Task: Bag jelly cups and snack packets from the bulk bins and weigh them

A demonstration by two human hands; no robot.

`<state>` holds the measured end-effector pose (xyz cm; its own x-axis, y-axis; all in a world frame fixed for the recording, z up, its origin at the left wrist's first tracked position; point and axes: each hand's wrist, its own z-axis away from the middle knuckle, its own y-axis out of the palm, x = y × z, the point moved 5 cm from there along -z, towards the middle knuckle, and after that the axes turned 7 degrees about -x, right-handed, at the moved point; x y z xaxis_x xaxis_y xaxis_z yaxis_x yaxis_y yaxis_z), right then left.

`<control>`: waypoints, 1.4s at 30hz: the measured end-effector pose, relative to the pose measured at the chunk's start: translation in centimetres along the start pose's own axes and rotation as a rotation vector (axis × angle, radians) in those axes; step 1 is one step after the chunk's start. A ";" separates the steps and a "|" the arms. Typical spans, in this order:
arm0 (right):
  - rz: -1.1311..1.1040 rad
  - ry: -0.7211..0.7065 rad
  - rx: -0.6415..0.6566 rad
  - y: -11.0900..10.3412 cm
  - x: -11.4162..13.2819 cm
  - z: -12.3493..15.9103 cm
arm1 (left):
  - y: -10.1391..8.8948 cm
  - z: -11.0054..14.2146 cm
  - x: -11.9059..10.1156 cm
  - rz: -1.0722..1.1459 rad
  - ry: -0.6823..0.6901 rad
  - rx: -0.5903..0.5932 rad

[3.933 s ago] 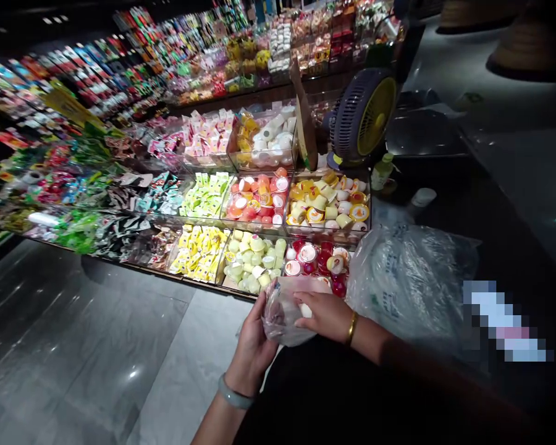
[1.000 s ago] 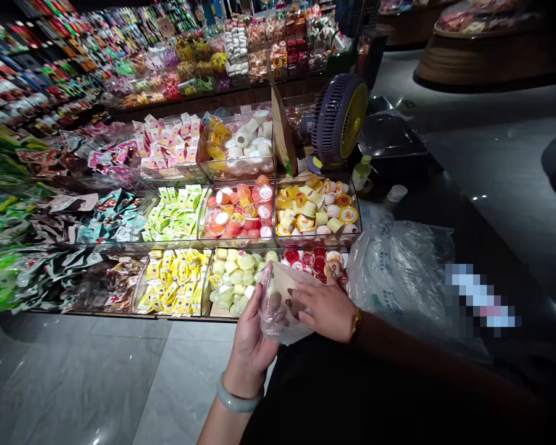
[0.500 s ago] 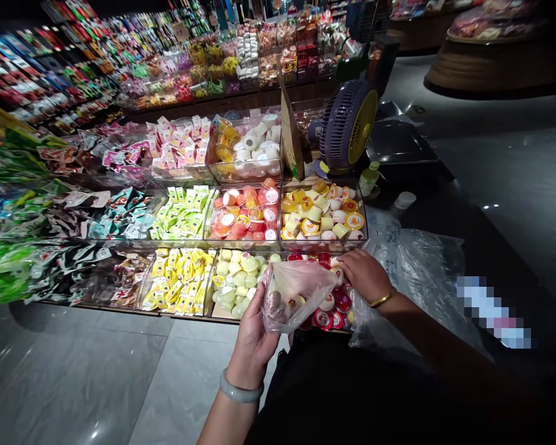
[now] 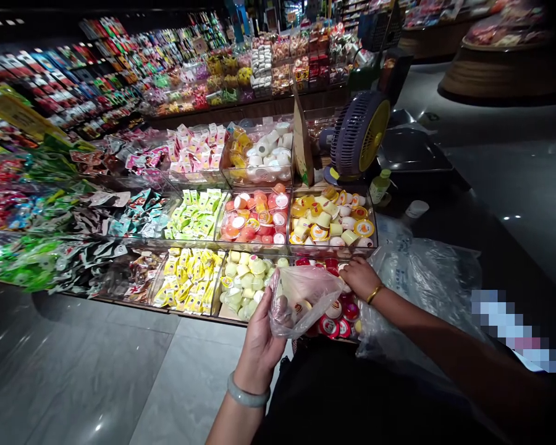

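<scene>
My left hand (image 4: 261,340), with a pale bangle at the wrist, grips a clear plastic bag (image 4: 301,300) from its left side. Inside the bag a few jelly cups show faintly. My right hand (image 4: 362,278), wearing a gold bracelet, reaches into the front right bin at the bag's right edge. Its fingers are curled and what they hold, if anything, is hidden. Red jelly cups (image 4: 330,326) lie beneath the bag and the right hand. Pale green jelly cups (image 4: 246,278) fill the bin to the left.
Bins of yellow packets (image 4: 185,278), pink jelly cups (image 4: 254,216) and yellow-white jelly cups (image 4: 327,222) stand around. A purple fan (image 4: 354,136), a green-capped bottle (image 4: 380,185) and a roll of plastic bags (image 4: 421,272) are on the right. Grey floor (image 4: 97,364) lies at left.
The whole scene has shifted a little to the right as the camera turned left. Both hands and the bag keep nearly the same places over the bins.
</scene>
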<state>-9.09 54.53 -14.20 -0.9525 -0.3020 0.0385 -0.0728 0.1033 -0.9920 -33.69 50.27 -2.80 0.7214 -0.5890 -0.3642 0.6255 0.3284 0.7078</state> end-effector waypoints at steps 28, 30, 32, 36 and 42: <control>-0.437 0.153 -0.477 -12.5 5.6 -0.8 | -0.4 -1.3 -0.8 -0.011 0.026 0.009; -0.385 0.285 -0.450 -11.4 2.8 -0.7 | -0.7 -1.7 -1.1 -0.010 0.027 0.009; -0.320 0.367 -0.286 -8.8 0.9 -0.5 | -0.8 -1.9 -1.4 -0.011 0.036 0.008; -0.242 0.392 0.045 -2.6 0.3 0.2 | -0.7 -2.0 -2.0 -0.014 0.045 0.016; -0.226 0.477 0.138 2.3 1.5 -0.3 | -0.9 -1.9 -2.4 -0.025 0.047 0.030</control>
<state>-10.76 54.57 -16.41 -0.9484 0.1643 0.2713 -0.2827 -0.0498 -0.9579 -35.38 52.79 -3.74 0.7189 -0.5616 -0.4097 0.6352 0.2914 0.7152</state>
